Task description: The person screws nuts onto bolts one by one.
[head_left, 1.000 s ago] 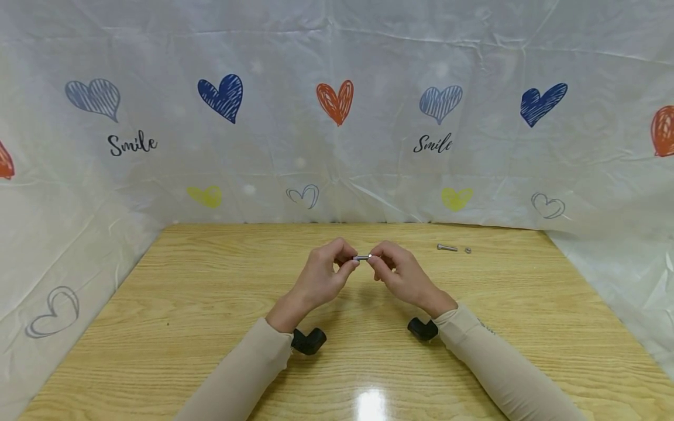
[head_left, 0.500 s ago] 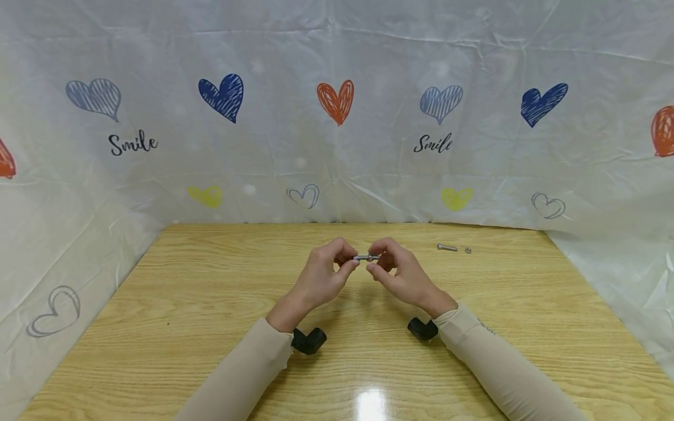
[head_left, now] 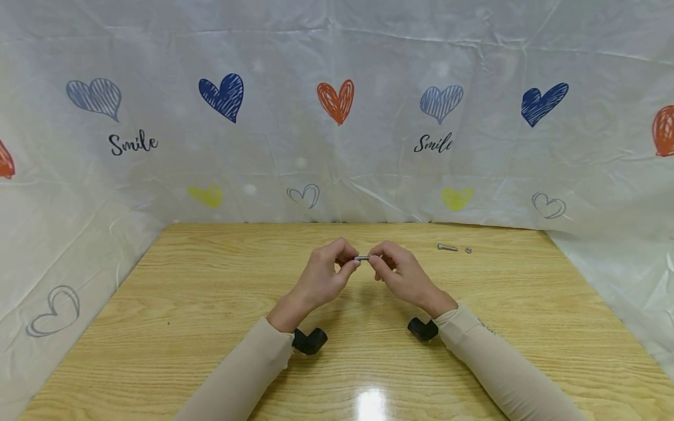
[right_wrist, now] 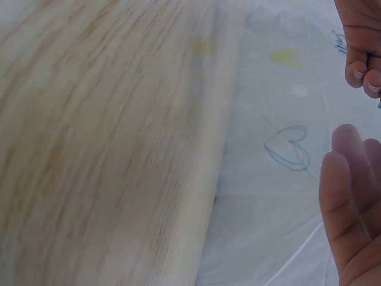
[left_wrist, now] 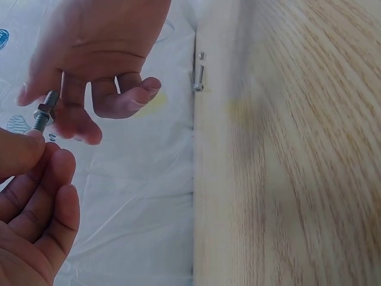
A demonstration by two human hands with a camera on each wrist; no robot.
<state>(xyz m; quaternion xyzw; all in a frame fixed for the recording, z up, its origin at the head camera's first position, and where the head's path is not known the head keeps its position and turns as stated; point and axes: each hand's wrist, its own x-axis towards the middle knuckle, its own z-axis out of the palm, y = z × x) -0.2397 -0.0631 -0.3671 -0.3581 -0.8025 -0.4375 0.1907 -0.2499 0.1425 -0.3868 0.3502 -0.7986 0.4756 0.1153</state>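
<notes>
Over the middle of the table, my left hand (head_left: 323, 273) pinches a small metal bolt (head_left: 361, 258) near one end with thumb and forefinger. The bolt lies roughly level in the head view, its free end toward my right hand (head_left: 404, 276). A hex nut (left_wrist: 43, 111) sits on the threaded shank, partway along, in the left wrist view. My right thumb and forefinger come together at this nut, which they mostly cover in the head view. In the right wrist view my right fingers (right_wrist: 345, 190) show, but bolt and nut are out of sight.
A second bolt (head_left: 447, 247) lies on the wooden table (head_left: 210, 304) at the back right, with a loose nut (head_left: 468, 250) beside it. A white sheet (head_left: 368, 164) printed with hearts hangs behind the table and along its sides.
Half a second ago my right thumb and forefinger were spread apart, baring the nut and bolt end; now they are closed at the nut again. My left hand stays put.
</notes>
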